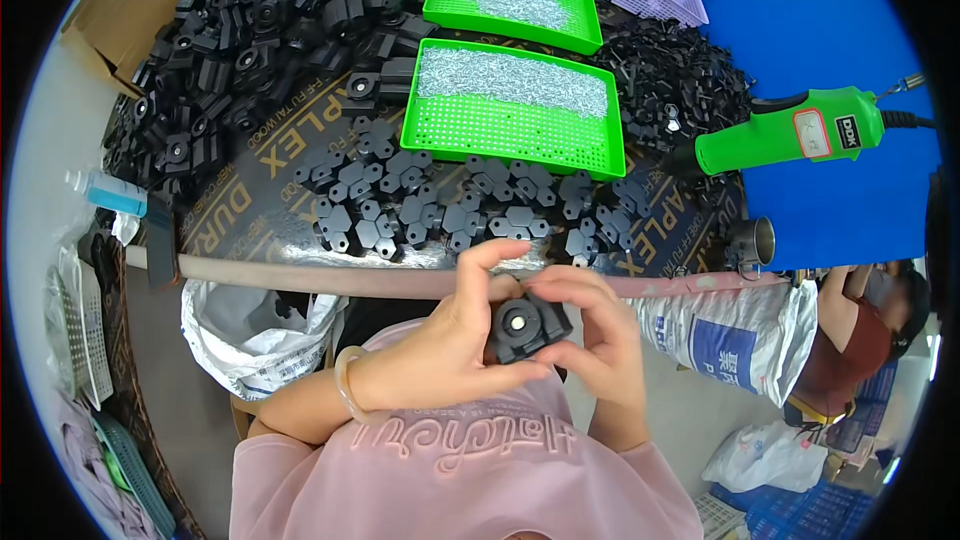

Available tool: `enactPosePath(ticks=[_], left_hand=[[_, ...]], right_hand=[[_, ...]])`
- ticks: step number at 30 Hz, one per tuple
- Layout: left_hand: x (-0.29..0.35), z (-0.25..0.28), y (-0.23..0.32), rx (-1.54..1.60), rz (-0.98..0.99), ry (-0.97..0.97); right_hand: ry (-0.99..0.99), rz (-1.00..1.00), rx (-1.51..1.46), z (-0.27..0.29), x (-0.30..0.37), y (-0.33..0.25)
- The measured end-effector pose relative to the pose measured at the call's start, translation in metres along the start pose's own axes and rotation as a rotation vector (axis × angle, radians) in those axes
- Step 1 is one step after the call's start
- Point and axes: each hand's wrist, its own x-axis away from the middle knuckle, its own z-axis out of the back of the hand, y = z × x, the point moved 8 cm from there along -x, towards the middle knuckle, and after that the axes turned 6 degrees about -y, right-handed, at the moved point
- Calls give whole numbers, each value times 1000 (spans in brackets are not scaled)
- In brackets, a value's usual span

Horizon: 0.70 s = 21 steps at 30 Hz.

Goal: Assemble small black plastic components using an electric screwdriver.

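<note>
Close in front of my chest, both hands hold one black plastic housing [545, 325], which has a round raised face and a bright metal centre. My left hand [440, 345] grips its left side, with the thumb under it and the index finger bent above. On the opposite side, my right hand [605, 335] has its fingers curled over the top and the thumb at the lower edge. Just beyond my hands, small black hexagonal plates with ear-like tabs [375, 228] lie in rows on the dark table [290, 155]. The housing's underside is hidden.
Two green perforated trays [480, 130] hold many silvery screws [510, 80]. Similar black housings [250, 60] are heaped at the far left, small black pieces [670, 70] at the right. A green electric screwdriver [780, 135], metal cup [755, 240] and blue-liquid bottle [110, 192] lie around. Another person [860, 335] sits at right.
</note>
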Motion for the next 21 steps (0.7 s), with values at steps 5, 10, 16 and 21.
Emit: enactPosePath(ticks=[5,10,16,21], left_hand=[[3,23,-1,-57,151,25],[16,75,10,-193,66,372],[7,97,14,-353,62,500],[-13,92,18,-447,50,436]], right_hand=[[404,-176,-283,69,33,21],[494,-486,-6,138,54,59],[326,-532,110,142,42,91],[325,-565,3,146,36,92]])
